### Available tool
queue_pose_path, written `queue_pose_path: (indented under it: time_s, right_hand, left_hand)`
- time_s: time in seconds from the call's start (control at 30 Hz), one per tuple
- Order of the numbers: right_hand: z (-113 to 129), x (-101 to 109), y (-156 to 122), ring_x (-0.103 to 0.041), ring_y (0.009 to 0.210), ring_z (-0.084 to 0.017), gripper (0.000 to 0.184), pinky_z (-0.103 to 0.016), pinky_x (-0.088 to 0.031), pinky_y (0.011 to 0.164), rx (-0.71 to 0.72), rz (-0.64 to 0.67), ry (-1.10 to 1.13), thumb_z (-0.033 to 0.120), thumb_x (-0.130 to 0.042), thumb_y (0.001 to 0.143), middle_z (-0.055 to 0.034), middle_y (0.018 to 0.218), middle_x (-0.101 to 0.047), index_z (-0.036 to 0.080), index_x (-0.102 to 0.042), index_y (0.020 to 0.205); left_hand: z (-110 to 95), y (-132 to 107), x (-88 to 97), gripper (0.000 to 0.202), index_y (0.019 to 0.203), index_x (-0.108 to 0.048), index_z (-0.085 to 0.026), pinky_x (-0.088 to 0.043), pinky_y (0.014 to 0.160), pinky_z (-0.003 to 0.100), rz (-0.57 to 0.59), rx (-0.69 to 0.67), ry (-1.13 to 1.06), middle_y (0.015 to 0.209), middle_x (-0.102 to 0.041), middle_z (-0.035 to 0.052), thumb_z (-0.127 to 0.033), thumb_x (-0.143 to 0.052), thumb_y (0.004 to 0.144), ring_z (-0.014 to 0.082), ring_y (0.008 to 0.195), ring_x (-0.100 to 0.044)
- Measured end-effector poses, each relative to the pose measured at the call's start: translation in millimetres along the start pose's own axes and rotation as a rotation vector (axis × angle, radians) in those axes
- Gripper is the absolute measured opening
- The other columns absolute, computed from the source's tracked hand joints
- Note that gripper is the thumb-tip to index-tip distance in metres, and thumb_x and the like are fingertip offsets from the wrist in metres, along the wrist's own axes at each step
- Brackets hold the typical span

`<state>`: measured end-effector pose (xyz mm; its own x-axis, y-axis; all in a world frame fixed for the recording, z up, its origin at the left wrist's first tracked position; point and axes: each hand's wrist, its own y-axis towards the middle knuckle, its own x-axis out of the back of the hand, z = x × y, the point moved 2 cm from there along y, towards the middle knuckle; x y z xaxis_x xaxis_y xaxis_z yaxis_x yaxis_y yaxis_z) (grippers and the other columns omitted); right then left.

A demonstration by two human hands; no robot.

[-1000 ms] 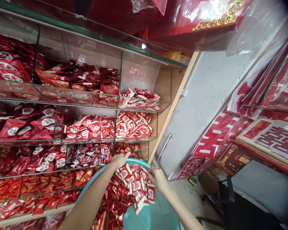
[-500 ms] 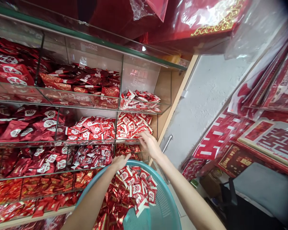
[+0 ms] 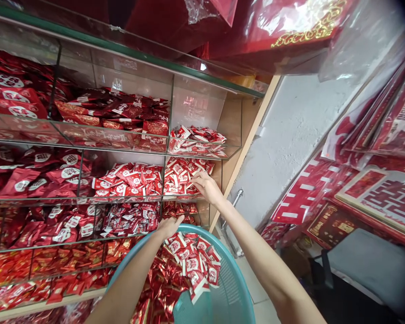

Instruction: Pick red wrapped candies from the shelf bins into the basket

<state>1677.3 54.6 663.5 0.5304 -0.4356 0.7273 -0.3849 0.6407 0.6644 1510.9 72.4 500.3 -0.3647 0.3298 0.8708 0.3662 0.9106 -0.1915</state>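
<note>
My right hand (image 3: 205, 186) reaches into a compartment on the right of the shelves. Its bent fingers close together at small red-and-white wrapped candies (image 3: 177, 173); the fingertips are partly lost among the wrappers. Below stands a large teal plastic basket (image 3: 234, 274) with perforated sides. My left hand (image 3: 168, 227) is closed on its far rim, thumb on top, the other fingers mostly hidden. Inside the basket, red-and-white wrapped candies (image 3: 192, 263) lie on top of shiny dark red ones (image 3: 162, 288).
Glass dividers and shelf edges (image 3: 121, 198) frame neighbouring compartments full of red packets (image 3: 131, 180). A wooden side panel (image 3: 239, 168) borders the shelves at right, beside a grey wall (image 3: 290, 121). A dark chair (image 3: 351, 288) stands at lower right. Large red packages (image 3: 276, 31) overhang the top.
My right hand has moved slightly up and left, deeper over the candies in the compartment. My left hand and the basket have hardly moved.
</note>
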Motion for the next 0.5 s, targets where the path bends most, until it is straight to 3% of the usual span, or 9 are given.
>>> queue_pose_path:
  time_s: [0.13, 0.23, 0.37, 0.5]
  right_hand:
    - [5, 21, -15, -0.056, 0.088, -0.015, 0.017, -0.029, -0.045, 0.078, -0.048, -0.233, 0.227, 0.021, -0.05, 0.086, -0.0056, 0.092, -0.059, 0.02, -0.067, 0.09]
    - [17, 41, -34, -0.057, 0.09, -0.016, 0.016, -0.03, -0.046, 0.079, -0.159, -0.304, 0.322, 0.025, -0.052, 0.085, -0.0054, 0.094, -0.06, 0.022, -0.067, 0.09]
    - [33, 53, -74, -0.058, 0.088, -0.017, 0.017, -0.032, -0.047, 0.078, -0.312, -0.336, 0.369, 0.031, -0.054, 0.084, -0.0059, 0.093, -0.062, 0.022, -0.068, 0.089]
    - [36, 35, -125, -0.059, 0.081, -0.017, 0.02, -0.032, -0.047, 0.075, -0.487, -0.234, 0.434, 0.035, -0.055, 0.083, -0.0061, 0.085, -0.064, 0.021, -0.069, 0.083]
  left_hand:
    - [-1, -1, 0.8, 0.089, 0.097, -0.067, -0.018, -0.04, 0.088, 0.045, 0.01, -0.001, 0.002, 0.109, -0.065, 0.0156, -0.074, 0.0, 0.075, 0.0344, 0.104, -0.057]
    - [-1, -1, 1.0, 0.089, 0.096, -0.066, -0.017, -0.04, 0.089, 0.044, 0.004, 0.015, 0.014, 0.109, -0.065, 0.0149, -0.074, -0.001, 0.075, 0.0334, 0.104, -0.057]
    - [-2, -1, 1.6, 0.088, 0.102, -0.066, -0.017, -0.04, 0.089, 0.042, 0.001, 0.026, 0.032, 0.111, -0.064, 0.0146, -0.073, -0.002, 0.076, 0.0325, 0.105, -0.057]
    - [-3, -1, 2.5, 0.087, 0.101, -0.067, -0.017, -0.041, 0.088, 0.042, 0.009, 0.014, 0.035, 0.109, -0.065, 0.0147, -0.072, -0.003, 0.077, 0.0327, 0.104, -0.057]
